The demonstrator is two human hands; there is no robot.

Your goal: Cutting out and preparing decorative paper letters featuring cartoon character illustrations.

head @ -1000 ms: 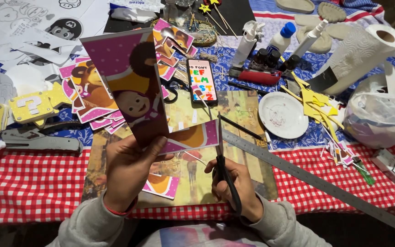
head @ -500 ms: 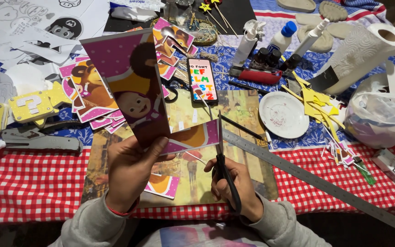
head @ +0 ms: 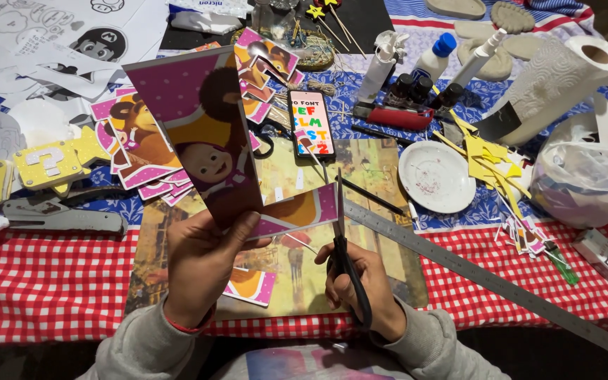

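My left hand [head: 202, 264] holds up a printed sheet [head: 209, 137] with a cartoon girl on a purple dotted ground, tilted above the table. My right hand [head: 360, 281] grips black-handled scissors [head: 343, 243], blades pointing up and away at the right edge of the sheet's lower flap [head: 297, 211]. Under both hands lies a picture-printed cutting board [head: 388, 232]. A cut purple-and-orange scrap [head: 251, 287] rests on the board below my left hand.
A long steel ruler [head: 487, 278] runs diagonally to the right. A phone [head: 311, 130], a white dish [head: 436, 176], glue bottles [head: 431, 60], a paper towel roll [head: 564, 81], cartoon cutouts [head: 135, 144], yellow block cutouts [head: 47, 163] and a grey tool [head: 58, 214] crowd the checked cloth.
Both hands and the sheet hold almost the same pose; the scissors stay at the flap's right edge with no clear shift.
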